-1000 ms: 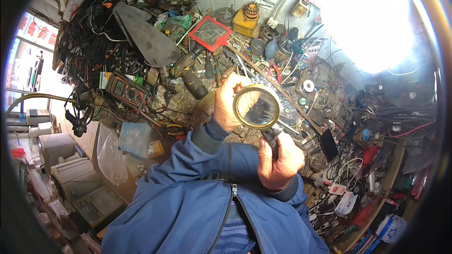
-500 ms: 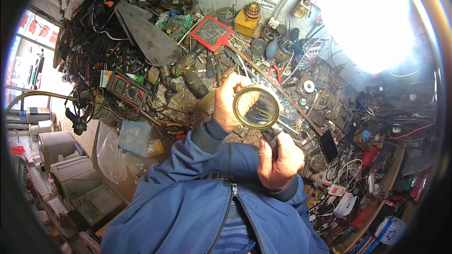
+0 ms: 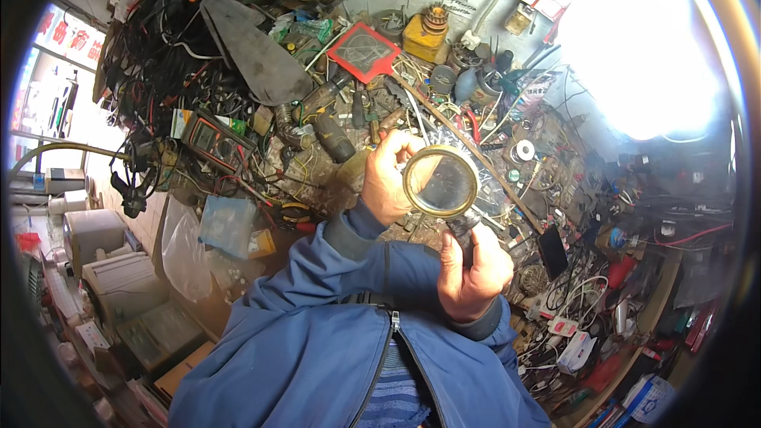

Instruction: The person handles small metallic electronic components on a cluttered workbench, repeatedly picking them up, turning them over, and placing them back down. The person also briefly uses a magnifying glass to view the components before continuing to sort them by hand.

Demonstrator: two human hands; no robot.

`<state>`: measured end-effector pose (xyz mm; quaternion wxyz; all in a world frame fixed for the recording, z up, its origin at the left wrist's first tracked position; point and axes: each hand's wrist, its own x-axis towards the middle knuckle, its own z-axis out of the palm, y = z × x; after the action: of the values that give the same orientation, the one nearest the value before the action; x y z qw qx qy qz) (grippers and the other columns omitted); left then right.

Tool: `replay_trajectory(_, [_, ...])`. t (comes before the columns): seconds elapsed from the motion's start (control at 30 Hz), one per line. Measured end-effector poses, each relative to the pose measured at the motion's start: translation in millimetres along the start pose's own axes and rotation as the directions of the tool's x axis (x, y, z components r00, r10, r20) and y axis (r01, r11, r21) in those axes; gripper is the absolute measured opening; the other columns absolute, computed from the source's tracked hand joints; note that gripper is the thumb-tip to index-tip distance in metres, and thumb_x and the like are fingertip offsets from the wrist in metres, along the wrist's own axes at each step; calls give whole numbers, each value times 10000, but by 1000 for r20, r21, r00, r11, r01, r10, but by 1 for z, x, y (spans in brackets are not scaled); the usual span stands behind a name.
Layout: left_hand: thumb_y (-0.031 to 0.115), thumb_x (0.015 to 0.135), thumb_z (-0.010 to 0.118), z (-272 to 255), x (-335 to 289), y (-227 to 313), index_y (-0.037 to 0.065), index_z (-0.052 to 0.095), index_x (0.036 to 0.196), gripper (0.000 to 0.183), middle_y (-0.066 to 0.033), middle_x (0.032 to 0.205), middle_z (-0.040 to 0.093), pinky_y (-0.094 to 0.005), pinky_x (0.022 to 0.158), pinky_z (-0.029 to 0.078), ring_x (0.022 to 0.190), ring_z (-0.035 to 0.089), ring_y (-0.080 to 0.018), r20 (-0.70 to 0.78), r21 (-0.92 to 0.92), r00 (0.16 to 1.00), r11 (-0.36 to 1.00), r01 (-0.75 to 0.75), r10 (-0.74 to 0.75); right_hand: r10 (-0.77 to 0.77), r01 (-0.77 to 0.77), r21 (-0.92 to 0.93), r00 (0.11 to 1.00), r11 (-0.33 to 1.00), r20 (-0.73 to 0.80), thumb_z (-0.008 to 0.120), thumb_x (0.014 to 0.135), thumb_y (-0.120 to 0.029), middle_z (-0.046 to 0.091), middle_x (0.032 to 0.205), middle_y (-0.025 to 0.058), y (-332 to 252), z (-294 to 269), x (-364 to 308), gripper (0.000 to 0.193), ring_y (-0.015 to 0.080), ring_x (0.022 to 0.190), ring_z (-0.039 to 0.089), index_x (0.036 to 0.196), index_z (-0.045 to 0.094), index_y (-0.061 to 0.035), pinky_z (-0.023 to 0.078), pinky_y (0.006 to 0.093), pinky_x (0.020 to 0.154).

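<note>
Brass-coloured rim (image 3: pixel 436 212) around a clear lens (image 3: pixel 441 189), with a dark handle (image 3: pixel 462 226) below: a magnifying glass (image 3: pixel 445 176) raised above the worktop (image 3: pixel 323 169), in front of the blue jacket (image 3: pixel 301 349). Gripped by that handle in the right hand (image 3: pixel 476 273), thumb along one side, fingers folded round the other. Just beside and partly behind the lens, the left hand (image 3: pixel 387 178) with bent fingers; tips hidden, so cannot tell whether grasping anything. Probably light but top-heavy, stiff throughout, slippery on the glass and fragile if knocked. Best held by the handle, or steadied at the rim, with skin kept off the lens. Farther out, beyond the hands, a spool (image 3: pixel 522 150) to the right, a red-framed paddle (image 3: pixel 365 51) ahead and a multimeter (image 3: pixel 214 141) to the left. Near the outer edges, a yellow container (image 3: pixel 424 40), a heap of black cables (image 3: pixel 158 63), a clear plastic bag (image 3: pixel 187 254) and, at upper right, strong white glare (image 3: pixel 642 55)
</note>
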<state>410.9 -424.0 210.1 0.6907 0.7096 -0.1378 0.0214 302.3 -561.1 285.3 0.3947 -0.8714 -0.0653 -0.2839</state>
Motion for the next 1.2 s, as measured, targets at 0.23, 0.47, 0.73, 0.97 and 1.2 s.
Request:
replay_trajectory(0.23, [93, 835, 818, -9, -29, -21, 35, 546, 982, 314, -17, 900, 624, -245, 767, 500, 820, 572, -75, -139, -239, 964, 952, 189, -226, 403, -403, -27, 905, 915, 133, 705, 890, -48, 628, 726, 195, 51, 26, -24, 200, 302, 594, 626, 1040, 635, 65, 494, 375, 577])
replay_trajectory(0.47, [27, 838, 792, -41, -69, -33, 26, 602, 993, 245, -7, 899, 650, -234, 732, 504, 809, 595, -58, -242, -167, 897, 927, 336, -369, 523, -539, -24, 804, 842, 285, 661, 941, -124, 642, 741, 171, 115, 54, -52, 177, 198, 660, 594, 995, 640, 43, 487, 369, 635])
replay_trajectory(0.73, [52, 879, 760, -82, -116, -30, 16, 662, 1071, 218, -4, 910, 678, -223, 715, 500, 800, 607, -50, -368, -101, 868, 943, 318, -332, 504, -429, -273, 791, 861, 346, 659, 925, -194, 634, 800, 326, 176, 84, -72, 283, 524, 773, 609, 954, 630, 87, 457, 530, 685])
replay_trajectory(0.97, [228, 981, 672, -133, -156, 4, 6, 607, 1279, 377, -87, 1044, 683, -201, 529, 398, 690, 558, -80, -260, -672, 795, 694, 260, -549, 350, -95, -568, 865, 818, 359, 673, 898, -162, 629, 985, 293, 160, 91, -84, 306, 489, 898, 608, 1100, 597, 54, 472, 546, 770])
replay_trajectory(1.2, [188, 1028, 578, -196, -228, 16, 13, 576, 1313, 334, -90, 1089, 657, -193, 513, 350, 668, 501, -64, -283, -749, 802, 643, 158, -527, 189, 71, -462, 850, 884, 491, 686, 877, -137, 613, 1007, 258, 78, 125, -90, 318, 463, 927, 598, 1139, 604, 21, 482, 517, 792])
